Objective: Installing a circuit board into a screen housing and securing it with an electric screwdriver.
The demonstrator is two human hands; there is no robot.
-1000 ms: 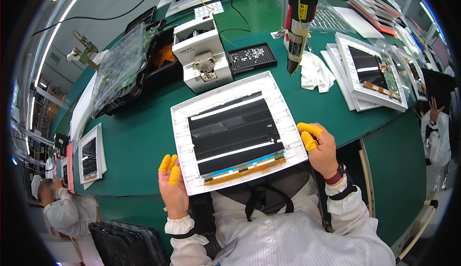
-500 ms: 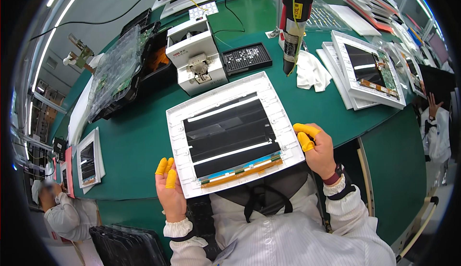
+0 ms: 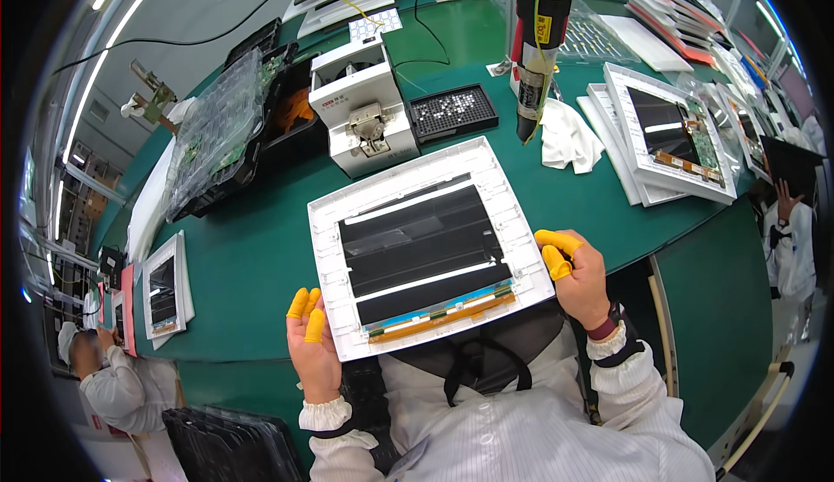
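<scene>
While L hand (image 3: 314,356) is gripping wht-framed panel (image 3: 426,252) by L edge w/ yellow-capped fingers (image 3: 300,302), R hand (image 3: 580,284) is pinching opp. edge likewise.

We are finding open counter (image 3: 243,256) ahead-left of our left hand (image 3: 317,359) and ahead of our right hand (image 3: 584,287); between them a white-framed panel (image 3: 426,247) is blocking passage, and beyond it a white machine (image 3: 347,99) and hanging tool (image 3: 533,73) are obstructing.
</scene>
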